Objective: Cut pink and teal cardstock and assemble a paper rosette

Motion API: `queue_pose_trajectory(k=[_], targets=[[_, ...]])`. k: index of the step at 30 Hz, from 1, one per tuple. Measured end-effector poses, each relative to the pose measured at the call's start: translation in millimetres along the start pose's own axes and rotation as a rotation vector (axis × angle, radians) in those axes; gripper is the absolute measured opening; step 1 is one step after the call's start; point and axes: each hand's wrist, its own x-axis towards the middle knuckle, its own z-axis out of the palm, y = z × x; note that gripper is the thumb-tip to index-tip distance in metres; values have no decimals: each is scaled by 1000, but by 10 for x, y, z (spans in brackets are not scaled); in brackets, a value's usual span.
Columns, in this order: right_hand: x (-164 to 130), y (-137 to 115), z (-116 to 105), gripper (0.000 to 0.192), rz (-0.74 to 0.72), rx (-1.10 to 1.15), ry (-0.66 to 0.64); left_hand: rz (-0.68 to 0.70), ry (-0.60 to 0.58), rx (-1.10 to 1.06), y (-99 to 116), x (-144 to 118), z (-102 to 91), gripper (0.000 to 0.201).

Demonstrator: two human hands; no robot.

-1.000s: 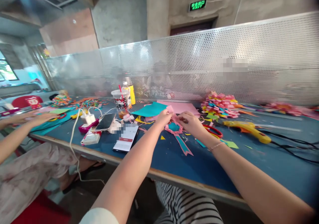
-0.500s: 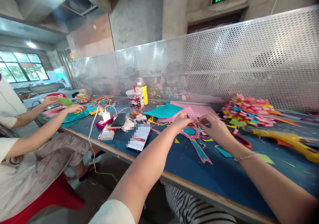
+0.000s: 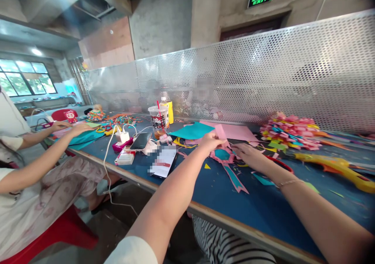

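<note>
The rosette (image 3: pixel 222 155) is on the blue surface (image 3: pixel 213 195), between the two hands. The left hand (image 3: pixel 213 140) is nearly closed and pinches a pink strip (image 3: pixel 219 132) at the rosette's upper edge. The right hand (image 3: pixel 246 154) is just beside it, fingers loosely bent; I cannot tell if they grip something. Farther right lies the glue gun (image 3: pixel 328 162), and to the left a phone (image 3: pixel 165 161).

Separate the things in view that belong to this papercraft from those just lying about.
Job, likely:
pink paper strip, in the left hand
pink-and-teal paper rosette, by the right hand
yellow plastic glue gun

Lying about:
red-strawed clear plastic cup
white-screened rectangular phone
</note>
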Motion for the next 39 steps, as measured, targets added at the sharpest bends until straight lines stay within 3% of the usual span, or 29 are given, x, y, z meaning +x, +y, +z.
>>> queue_pose_trajectory(k=[3,7,10,14,21,27,31,36,39], targets=[[-23,100,45,36,-25,-133,-151,-15,-21,21,-28,2,11,13],[-49,146,63,52,-25,-215,-221,-50,-52,24,-39,-20,34,18],[-60,145,66,56,-2,-247,-217,-61,-79,19,-25,-42,39,19],[-54,154,83,41,4,-293,-206,-62,-100,36,-28,-51,34,23],[2,151,78,41,98,-309,-242,-40,-120,104,-83,-15,25,26],[-24,76,35,40,66,-275,-182,-22,-93,179,-81,11,24,30],[-41,42,26,38,24,-273,-167,24,-91,199,-88,20,23,46],[-26,33,31,37,-3,-224,-93,82,15,338,-119,33,-8,92],[-17,-5,-21,32,57,-175,-35,144,30,447,-133,44,-31,89]])
